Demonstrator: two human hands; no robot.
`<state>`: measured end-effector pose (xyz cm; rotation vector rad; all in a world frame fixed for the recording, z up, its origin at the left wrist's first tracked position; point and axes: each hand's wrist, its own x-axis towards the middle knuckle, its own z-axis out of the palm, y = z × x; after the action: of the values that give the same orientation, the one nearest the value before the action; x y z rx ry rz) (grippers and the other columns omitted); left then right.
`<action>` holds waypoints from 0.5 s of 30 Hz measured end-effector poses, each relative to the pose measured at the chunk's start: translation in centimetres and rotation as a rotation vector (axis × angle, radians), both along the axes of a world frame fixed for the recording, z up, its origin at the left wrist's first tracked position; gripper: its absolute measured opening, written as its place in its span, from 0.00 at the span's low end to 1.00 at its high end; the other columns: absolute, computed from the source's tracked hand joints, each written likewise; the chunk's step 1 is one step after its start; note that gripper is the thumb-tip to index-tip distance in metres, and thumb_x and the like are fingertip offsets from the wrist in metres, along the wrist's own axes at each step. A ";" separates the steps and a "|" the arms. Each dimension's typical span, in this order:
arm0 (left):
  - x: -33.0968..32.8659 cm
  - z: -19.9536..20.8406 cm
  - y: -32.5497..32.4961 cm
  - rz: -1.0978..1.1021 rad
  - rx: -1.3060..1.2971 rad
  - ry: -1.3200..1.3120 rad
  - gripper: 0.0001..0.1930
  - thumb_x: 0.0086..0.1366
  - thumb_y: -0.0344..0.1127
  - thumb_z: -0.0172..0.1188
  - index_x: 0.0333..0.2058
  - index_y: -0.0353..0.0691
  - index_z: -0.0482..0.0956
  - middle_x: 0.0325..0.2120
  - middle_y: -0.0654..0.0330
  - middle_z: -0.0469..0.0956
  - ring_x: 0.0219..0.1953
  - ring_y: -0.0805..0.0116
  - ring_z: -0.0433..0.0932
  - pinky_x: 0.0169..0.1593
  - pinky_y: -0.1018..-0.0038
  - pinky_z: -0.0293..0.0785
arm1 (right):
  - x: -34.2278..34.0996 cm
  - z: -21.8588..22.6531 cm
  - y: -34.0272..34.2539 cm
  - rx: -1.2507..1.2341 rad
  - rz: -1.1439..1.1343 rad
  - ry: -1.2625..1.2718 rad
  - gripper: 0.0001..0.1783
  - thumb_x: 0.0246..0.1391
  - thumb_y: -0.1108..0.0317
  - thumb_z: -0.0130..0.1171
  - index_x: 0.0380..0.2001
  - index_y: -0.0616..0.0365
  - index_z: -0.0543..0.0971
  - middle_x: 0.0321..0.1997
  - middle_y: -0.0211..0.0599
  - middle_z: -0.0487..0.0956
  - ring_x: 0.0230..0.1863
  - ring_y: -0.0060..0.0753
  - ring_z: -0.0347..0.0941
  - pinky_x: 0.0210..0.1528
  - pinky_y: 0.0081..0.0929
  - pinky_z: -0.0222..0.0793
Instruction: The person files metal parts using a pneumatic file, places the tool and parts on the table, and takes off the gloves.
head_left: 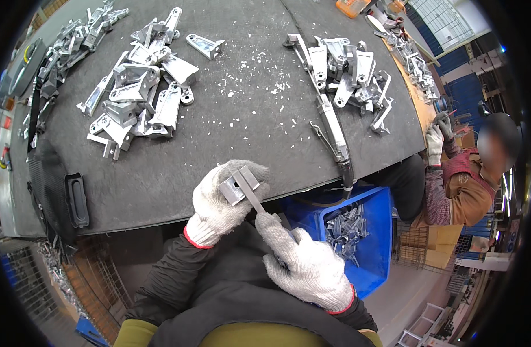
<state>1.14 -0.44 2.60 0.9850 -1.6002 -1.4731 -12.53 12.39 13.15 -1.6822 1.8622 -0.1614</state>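
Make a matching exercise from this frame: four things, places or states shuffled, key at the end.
Things
1. metal block with a hole
2. flat bar-shaped tool
3. blue bin
4. long cylindrical tool

Places or states
A. below the table edge, with loose metal parts inside
B. in the right grip
C. lying on the table near a pile of brackets
D. in the left grip

Pairs: 1-D, 2-B, 3-A, 4-C
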 end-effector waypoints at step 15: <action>0.0 -0.2 -0.4 0.021 -0.032 0.014 0.13 0.54 0.32 0.77 0.39 0.43 0.87 0.36 0.61 0.87 0.37 0.66 0.86 0.44 0.72 0.81 | -0.4 1.0 -1.3 0.082 0.078 0.134 0.35 0.51 0.61 0.68 0.65 0.26 0.75 0.30 0.43 0.75 0.20 0.48 0.78 0.23 0.43 0.78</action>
<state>1.13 -0.80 2.42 0.9694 -1.5940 -1.4326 -12.94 11.12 14.19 -1.7428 1.8694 0.0607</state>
